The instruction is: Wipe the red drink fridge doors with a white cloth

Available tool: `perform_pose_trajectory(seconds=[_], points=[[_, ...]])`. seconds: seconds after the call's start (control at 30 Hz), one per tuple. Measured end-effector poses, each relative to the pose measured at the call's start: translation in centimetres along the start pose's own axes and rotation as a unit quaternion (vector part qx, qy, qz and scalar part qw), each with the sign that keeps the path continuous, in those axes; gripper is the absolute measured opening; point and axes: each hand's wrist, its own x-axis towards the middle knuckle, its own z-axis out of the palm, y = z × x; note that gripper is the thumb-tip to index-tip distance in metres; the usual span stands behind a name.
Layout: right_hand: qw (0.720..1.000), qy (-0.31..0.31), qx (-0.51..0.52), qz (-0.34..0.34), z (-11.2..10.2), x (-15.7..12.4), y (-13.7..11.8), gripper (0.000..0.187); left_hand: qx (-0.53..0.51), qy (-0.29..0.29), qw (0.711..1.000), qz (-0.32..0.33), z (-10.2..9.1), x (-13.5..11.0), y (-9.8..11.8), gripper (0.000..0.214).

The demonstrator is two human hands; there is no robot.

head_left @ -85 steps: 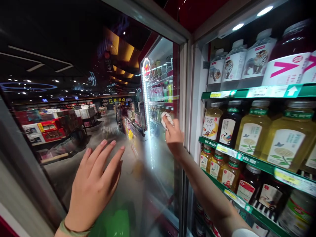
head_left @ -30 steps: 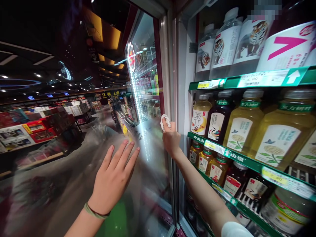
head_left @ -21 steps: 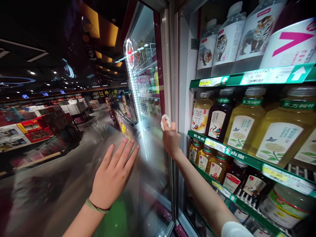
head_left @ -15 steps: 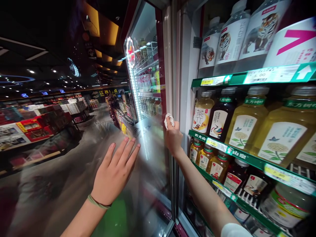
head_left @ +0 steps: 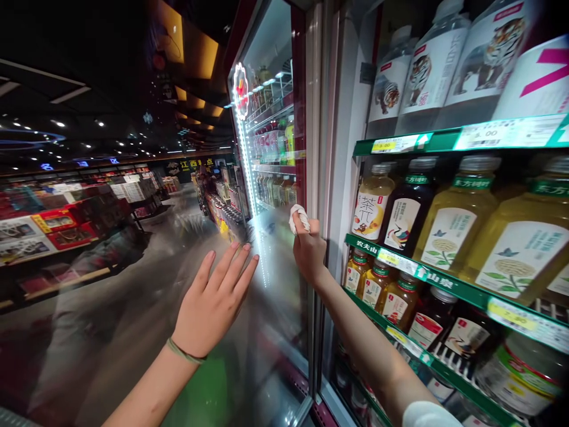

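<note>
Cloth [head_left: 299,219] sits bunched in right hand [head_left: 310,252], fingers curled, I'd guess for grip near glass door [head_left: 284,290]; left hand [head_left: 212,308] spread, empty.

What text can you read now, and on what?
"5.00": white price tag
"1988": middle tiger bottle
"东方树叶": green-banded yellow bottle
"农夫" and "山泉": green middle shelf strip
"茶": leftmost middle-row bottle
"江西", unclear character, "点": yellow background sign
Cut off: magenta letter, top-right bottle
Too small or blurred: yellow price tags, blue background sign, other print.
</note>
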Motion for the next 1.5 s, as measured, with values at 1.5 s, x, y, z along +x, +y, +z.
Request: perform_pose_trajectory(seconds=[1.5], points=[[1.000,-0.002,0.000,-0.017,-2.3,1.5,-4.0,0.061,0.017,0.010,1.000,0.015,1.4,-0.5,-1.1,0.057]])
